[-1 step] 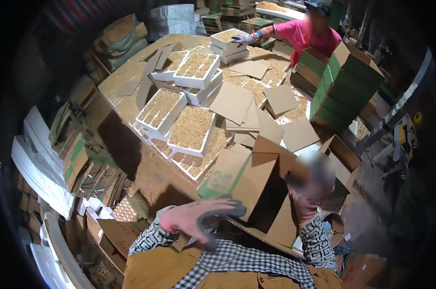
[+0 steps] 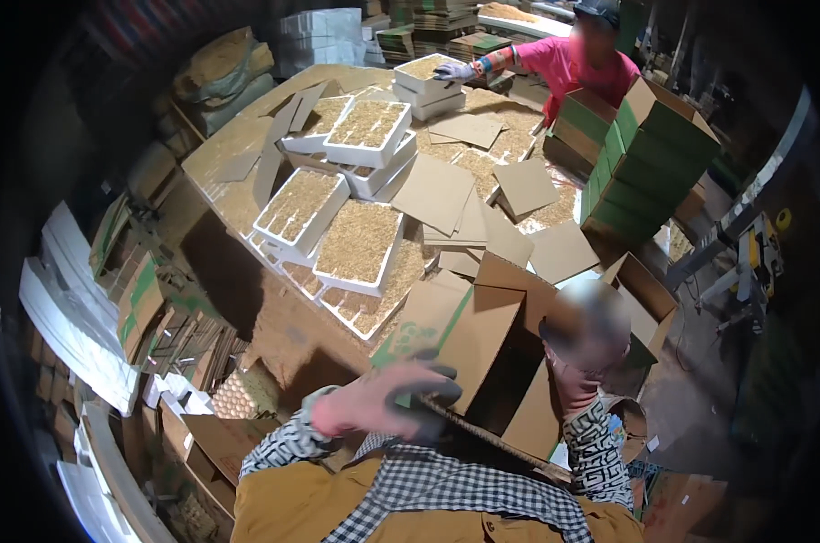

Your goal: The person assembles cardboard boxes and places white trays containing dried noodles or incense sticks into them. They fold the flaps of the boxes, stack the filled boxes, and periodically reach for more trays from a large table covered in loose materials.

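An open cardboard box (image 2: 469, 339) with a green printed panel stands before me at the near table edge, flaps raised. My left hand (image 2: 365, 400), in a pink glove with dark fingers, hovers by the box's near left edge. Its fingers are bent but spread, with nothing seen between them. On the box's right side is my right hand (image 2: 584, 376), also gloved, beside an upright flap; a blurred patch hides its fingers. Left of the box, white foam trays (image 2: 360, 242) filled with tan, grainy material sit on the table.
Loose cardboard sheets (image 2: 437, 192) lie across the table (image 2: 279, 312). At the far side a person (image 2: 577, 77) in pink rests a gloved hand on stacked trays (image 2: 428, 101). Green and brown boxes (image 2: 650, 154) rise at the right. Another open box (image 2: 643, 303) stands beyond my right hand.
My left hand has turned and its fingers have bent, with the thumb side closer to the box edge. My right hand stays by the box; the trays have not moved.
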Demonstrator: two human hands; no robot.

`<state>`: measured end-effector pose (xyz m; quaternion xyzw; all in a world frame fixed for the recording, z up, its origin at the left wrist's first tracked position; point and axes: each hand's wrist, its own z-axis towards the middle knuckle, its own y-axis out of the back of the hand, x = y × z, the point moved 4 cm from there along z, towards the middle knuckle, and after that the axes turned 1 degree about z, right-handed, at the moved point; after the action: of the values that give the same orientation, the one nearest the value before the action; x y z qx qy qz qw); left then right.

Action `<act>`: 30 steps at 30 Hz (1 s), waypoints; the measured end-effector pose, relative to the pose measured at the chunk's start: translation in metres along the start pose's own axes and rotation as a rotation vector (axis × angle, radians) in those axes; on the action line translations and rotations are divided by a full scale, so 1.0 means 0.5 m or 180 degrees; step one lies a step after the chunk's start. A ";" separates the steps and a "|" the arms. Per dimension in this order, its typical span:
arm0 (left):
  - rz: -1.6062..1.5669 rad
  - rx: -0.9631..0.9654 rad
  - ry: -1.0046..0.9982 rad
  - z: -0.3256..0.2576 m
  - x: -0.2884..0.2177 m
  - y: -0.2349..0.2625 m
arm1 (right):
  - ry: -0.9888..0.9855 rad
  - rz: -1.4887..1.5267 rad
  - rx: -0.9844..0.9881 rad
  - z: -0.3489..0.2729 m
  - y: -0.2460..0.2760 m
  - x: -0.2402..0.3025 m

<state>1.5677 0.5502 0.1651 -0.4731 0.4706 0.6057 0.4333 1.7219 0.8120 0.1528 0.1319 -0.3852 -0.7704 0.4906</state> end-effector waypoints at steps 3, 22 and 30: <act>0.1834 -0.0874 -0.0183 0.080 -0.012 -0.003 | 0.0130 0.1263 0.0400 0.041 0.086 0.019; 0.0889 -0.0660 0.0306 0.123 0.106 0.082 | -0.3144 0.4698 0.1361 -0.134 0.007 -0.172; 0.1180 -0.3317 0.2065 0.042 0.308 0.207 | -0.1487 0.0738 0.1641 -0.044 -0.010 -0.053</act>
<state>1.4364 0.5643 0.0328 -0.6917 0.2956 0.6459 -0.1299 1.7444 0.8256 0.1298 0.0271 -0.6808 -0.5966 0.4240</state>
